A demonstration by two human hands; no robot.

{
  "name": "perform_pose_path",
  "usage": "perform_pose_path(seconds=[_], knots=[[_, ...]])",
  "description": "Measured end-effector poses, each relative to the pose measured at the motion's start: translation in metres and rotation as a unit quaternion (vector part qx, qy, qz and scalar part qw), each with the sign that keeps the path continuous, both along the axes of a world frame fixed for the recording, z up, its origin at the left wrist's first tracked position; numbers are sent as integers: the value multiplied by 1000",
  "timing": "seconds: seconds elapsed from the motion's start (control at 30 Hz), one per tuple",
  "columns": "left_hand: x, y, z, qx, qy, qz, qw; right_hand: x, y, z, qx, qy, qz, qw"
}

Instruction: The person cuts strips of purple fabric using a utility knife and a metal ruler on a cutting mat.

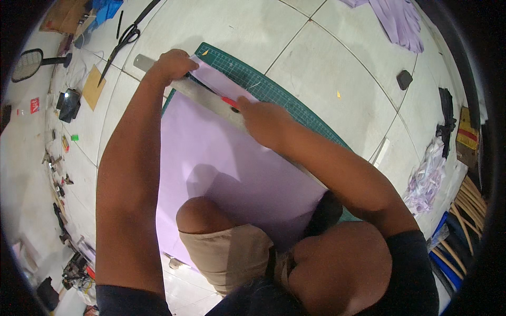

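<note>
Person crouched on a tiled floor (337, 58), knees over the work. A green cutting mat (274, 89) lies on the floor with a large lilac sheet (221, 163) spread across it, the sheet reaching back under the knees.

A long metal ruler (211, 100) lies across the far part of the sheet. Its long axis runs diagonally, from the upper left near the mat's corner down toward the lower right; the far end sticks out past the left hand, the near end is hidden behind the right forearm.

Left hand (173, 64) presses flat on the ruler near its upper-left end, fingers closed down over it. Right hand (263, 120) is closed around a red-handled cutter (230, 102), its tip against the ruler's edge, pointing up-left along the ruler.

A narrow strip of lilac sheet shows beyond the ruler on the mat.

Black scissors (122, 45) lie on the floor to the upper left, well apart from the mat. Lilac scraps (424, 181) are piled at right.
</note>
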State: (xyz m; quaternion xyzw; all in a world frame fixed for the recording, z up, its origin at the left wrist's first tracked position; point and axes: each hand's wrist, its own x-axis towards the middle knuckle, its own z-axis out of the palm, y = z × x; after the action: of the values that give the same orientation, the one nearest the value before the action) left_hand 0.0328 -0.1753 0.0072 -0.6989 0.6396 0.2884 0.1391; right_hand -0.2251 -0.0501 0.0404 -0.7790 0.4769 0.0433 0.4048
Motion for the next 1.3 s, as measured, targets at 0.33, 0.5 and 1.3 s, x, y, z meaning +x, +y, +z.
perform_pose_path(seconds=[0.33, 0.5, 1.3], knots=[[17, 10, -5, -11, 168, 155, 973, -149, 99, 46, 121, 160, -15, 979], [32, 18, -7, -66, 201, 219, 953, -249, 173, 55, 131, 264, 17, 955], [-77, 8, 115, -127, 528, 189, 818, -138, 64, -28, -79, -241, -281, 926]])
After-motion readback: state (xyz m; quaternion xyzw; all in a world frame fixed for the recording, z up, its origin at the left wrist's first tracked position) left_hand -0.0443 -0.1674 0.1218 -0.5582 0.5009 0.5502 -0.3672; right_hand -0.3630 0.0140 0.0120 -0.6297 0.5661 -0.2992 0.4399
